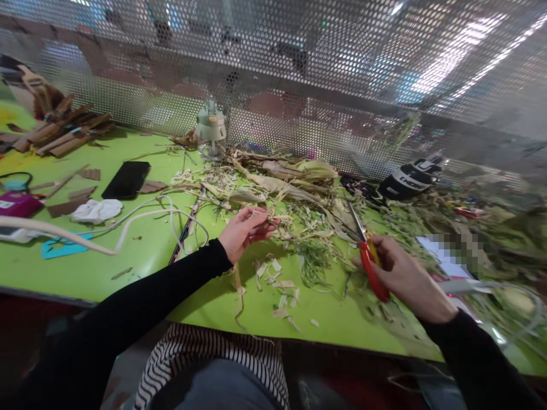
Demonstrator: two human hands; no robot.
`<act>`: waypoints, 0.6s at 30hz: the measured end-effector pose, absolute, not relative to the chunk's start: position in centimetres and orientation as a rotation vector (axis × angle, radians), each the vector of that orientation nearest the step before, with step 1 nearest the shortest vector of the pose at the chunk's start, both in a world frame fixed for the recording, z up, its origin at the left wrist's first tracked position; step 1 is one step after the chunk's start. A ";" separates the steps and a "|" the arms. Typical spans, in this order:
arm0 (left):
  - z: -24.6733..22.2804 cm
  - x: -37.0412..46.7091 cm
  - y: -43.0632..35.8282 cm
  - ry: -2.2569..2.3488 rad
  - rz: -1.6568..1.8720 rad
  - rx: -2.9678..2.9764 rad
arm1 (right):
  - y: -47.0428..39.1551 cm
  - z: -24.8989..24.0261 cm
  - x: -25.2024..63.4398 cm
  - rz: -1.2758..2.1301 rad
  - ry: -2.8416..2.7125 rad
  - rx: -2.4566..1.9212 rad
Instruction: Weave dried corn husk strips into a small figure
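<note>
Over the middle of the green table, my left hand pinches pale dried plant strips. A long thin strand hangs below it towards the table edge. To the right, my right hand grips scissors by their red and yellow handles, blades pointing up and away. Small cut pieces lie scattered between my hands. A tuft of thin green fibres is near the scissors. Behind my left hand lies a heap of dry husk-like leaves.
A perforated metal screen stands along the back. At left are brown bark-like rolls, a black phone, crumpled white tissue and a white cable. A clear bottle and a black bottle are behind the leaves.
</note>
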State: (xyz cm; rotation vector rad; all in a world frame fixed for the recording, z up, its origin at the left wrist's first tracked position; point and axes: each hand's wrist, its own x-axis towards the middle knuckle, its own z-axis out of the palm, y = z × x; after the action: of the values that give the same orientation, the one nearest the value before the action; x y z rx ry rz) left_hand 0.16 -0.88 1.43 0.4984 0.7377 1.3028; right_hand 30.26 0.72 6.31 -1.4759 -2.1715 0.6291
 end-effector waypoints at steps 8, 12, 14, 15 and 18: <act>1.0 0.4 -0.9 0.741 1.349 0.433 | -3.1 5.3 25.6 1.342 -2.160 -1.365; 1.2 0.4 -1.1 0.704 1.339 0.431 | -3.6 4.3 24.5 1.280 -2.227 -1.375; 1.3 0.5 -1.1 0.695 1.339 0.414 | -3.6 4.1 24.0 1.287 -2.241 -1.377; 1.3 0.5 -1.1 0.690 1.339 0.406 | -3.6 4.0 23.9 1.306 -2.231 -1.375; 1.4 0.6 -1.1 0.675 1.346 0.403 | -3.6 3.7 23.7 1.351 -2.187 -1.398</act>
State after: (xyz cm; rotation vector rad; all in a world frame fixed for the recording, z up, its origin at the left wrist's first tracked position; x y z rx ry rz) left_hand 0.62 -1.10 1.35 0.4030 0.6752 1.3457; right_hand 23.70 -3.56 3.72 -1.3977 -2.1872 1.3510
